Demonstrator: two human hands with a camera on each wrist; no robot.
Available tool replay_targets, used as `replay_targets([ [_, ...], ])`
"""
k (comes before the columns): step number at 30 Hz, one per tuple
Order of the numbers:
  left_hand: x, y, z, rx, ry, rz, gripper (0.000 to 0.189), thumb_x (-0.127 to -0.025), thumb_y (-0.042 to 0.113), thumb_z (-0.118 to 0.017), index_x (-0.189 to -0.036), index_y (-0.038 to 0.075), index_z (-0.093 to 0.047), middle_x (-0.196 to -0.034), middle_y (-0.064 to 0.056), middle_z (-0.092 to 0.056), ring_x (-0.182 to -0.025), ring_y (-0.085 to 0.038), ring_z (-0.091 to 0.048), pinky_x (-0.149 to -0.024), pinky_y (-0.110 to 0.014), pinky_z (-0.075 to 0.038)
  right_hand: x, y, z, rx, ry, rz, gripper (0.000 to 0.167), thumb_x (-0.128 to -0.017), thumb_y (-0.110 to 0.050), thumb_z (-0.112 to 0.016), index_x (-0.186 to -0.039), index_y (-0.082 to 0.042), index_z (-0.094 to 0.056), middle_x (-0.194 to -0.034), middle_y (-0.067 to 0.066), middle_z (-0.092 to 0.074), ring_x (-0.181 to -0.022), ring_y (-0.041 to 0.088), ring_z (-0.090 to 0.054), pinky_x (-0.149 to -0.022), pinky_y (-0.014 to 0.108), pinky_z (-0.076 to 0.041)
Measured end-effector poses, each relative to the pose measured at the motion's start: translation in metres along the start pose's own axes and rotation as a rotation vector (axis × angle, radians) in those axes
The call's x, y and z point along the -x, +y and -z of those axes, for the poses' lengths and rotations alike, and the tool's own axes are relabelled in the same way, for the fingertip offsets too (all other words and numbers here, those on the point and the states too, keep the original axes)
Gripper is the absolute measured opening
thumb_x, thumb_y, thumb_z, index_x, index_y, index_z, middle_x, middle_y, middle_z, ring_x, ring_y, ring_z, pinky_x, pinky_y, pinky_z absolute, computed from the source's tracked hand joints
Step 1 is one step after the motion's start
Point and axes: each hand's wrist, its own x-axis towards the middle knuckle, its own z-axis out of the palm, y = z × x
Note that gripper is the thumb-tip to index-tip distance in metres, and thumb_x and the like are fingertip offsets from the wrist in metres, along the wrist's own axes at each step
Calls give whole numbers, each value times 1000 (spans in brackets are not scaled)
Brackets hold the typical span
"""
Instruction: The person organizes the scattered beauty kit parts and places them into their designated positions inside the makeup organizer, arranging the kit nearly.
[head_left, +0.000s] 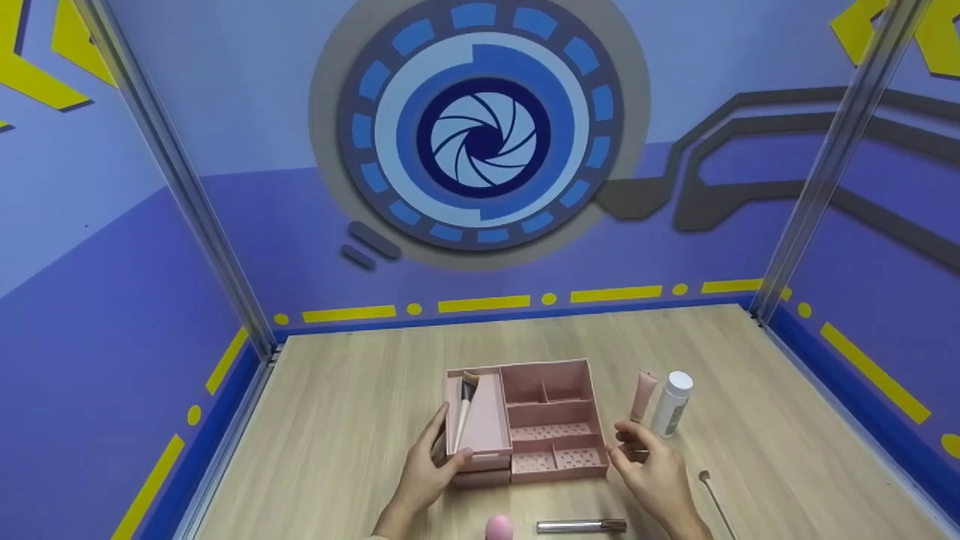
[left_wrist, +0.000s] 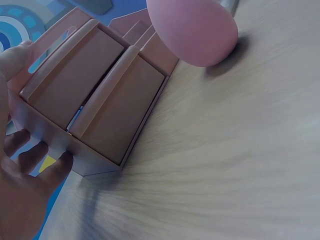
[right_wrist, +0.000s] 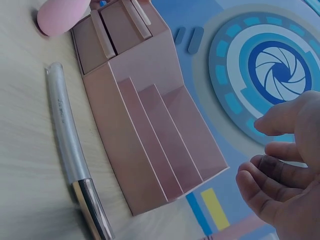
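A pink desktop organizer (head_left: 555, 415) with several compartments stands on the table. My left hand (head_left: 424, 469) grips its left end, thumb over the front edge of the top tray and fingers against the side wall. Two drawers (left_wrist: 120, 100) face forward in the left wrist view. On the top tray lies a makeup brush (head_left: 464, 412) with a dark ferrule. Beside the organizer's right front corner is my right hand (head_left: 652, 472), its fingers loosely bent around nothing. The right wrist view shows that palm (right_wrist: 300, 205) bare, apart from the organizer.
A pink egg-shaped sponge (head_left: 499, 527) and a silver cosmetic tube (head_left: 570, 526) lie in front of the organizer. To its right are a small pink squeeze tube (head_left: 643, 394), a white bottle (head_left: 670, 409) and a thin stick with a round head (head_left: 718, 501). Printed panels (head_left: 480, 277) enclose the table.
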Motion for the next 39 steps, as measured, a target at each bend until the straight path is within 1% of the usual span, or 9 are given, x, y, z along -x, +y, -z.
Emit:
replay_targets([
  [3, -1, -10, 0, 24, -24, -6, 83, -89, 27, -72, -154, 9, -25, -158, -17, -27, -142, -38, -32, -117, -42, -29, 1, 1, 1, 5, 12, 18, 28, -76, -2, -79, -102, -4, -70, -88, 4, -70, -72, 2, -64, -64, 22, -60],
  [6, -2, -14, 1, 51, -38, -7, 84, -89, 28, -72, -155, 8, -24, -159, -18, -25, -143, -40, -30, -117, -42, -29, 3, 5, 2, 25, 12, 16, 28, -77, -3, -80, -102, -5, -70, -88, 3, -70, -72, 2, -64, -63, 21, -60],
  [9, -2, -15, 0, 43, -39, 6, 85, -88, 31, -72, -155, 11, -24, -159, -17, -25, -143, -39, -31, -117, -42, -29, 6, 10, 5, 40, 8, -7, 28, -77, -4, -80, -103, -6, -70, -88, 4, -70, -72, 1, -63, -63, 21, -60],
  [16, -5, -13, 2, 12, -34, -5, 84, -88, 32, -72, -155, 10, -25, -159, -17, -27, -142, -39, -32, -117, -45, -30, 8, 20, 12, 61, 10, -17, 31, -75, -2, -80, -104, -6, -70, -90, 6, -71, -72, 3, -64, -64, 22, -61],
  [21, -5, -10, 4, 1, -29, 20, 85, -88, 35, -72, -155, 12, -25, -159, -14, -27, -143, -36, -33, -118, -44, -29, 11, 23, 18, 81, -17, -76, 29, -77, -5, -79, -105, -5, -70, -93, 7, -70, -75, 7, -65, -66, 22, -61],
  [25, -4, -10, 4, 7, -23, 11, 86, -87, 35, -73, -155, 10, -26, -159, -14, -27, -143, -35, -33, -119, -44, -27, 13, 30, 22, 110, -47, -111, 31, -79, -6, -78, -108, -3, -69, -97, 9, -70, -77, 11, -66, -67, 21, -60],
  [32, -2, -10, 4, 9, -23, 11, 84, -88, 32, -72, -155, 12, -25, -159, -14, -28, -143, -36, -33, -118, -46, -28, 14, 43, 24, 186, -142, -202, 37, -82, -16, -74, -116, -2, -66, -103, 13, -69, -81, 16, -67, -72, 29, -60],
  [33, -2, -9, 4, 3, -18, 7, 83, -89, 31, -72, -155, 11, -25, -159, -15, -28, -142, -36, -34, -118, -47, -28, 14, 45, 24, 198, -160, -213, 38, -83, -18, -74, -116, -2, -65, -104, 13, -69, -82, 17, -67, -73, 31, -59],
  [39, 3, 27, 8, -34, -18, 7, 79, -88, 19, -73, -151, 0, -29, -154, -24, -33, -140, -39, -37, -118, -49, -29, 16, 50, 27, 264, -198, -222, 39, -83, -23, -75, -114, 0, -66, -100, 13, -69, -83, 22, -67, -73, 41, -58],
])
